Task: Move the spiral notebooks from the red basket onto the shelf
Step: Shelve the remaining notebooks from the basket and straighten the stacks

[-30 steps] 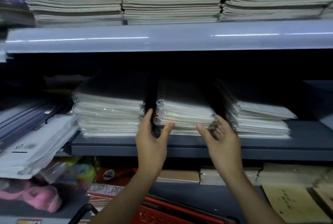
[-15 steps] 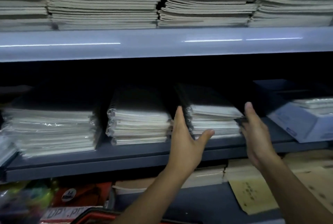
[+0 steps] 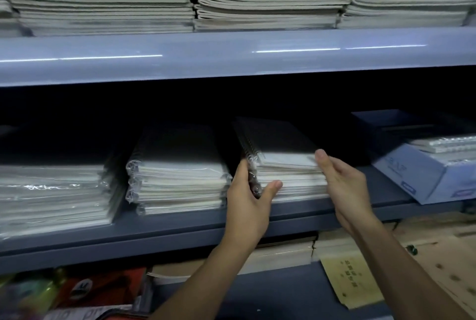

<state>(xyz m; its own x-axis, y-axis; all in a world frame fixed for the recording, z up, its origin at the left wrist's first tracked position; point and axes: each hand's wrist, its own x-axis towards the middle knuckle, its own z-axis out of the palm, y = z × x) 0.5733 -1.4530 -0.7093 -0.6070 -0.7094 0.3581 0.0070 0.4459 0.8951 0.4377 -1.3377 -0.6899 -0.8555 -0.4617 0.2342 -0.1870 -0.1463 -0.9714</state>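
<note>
3 stacks of spiral notebooks (image 3: 288,165) on the middle shelf (image 3: 180,227); rightmost stack between 2 hands. Left hand (image 3: 248,201) cupping its spiral edge, thumb against the front. Right hand (image 3: 343,186) flat, fingers straight, pressing the right side.

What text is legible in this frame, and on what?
Nothing reads cleanly.
Blue-white box, right on the middle shelf: printing on top and small labels, blurred.
Tan envelope below the shelf: vertical printed characters, too small.
Red package lower left: round logo, blurred.
White strip at bottom edge: cut-off letters, unreadable.
</note>
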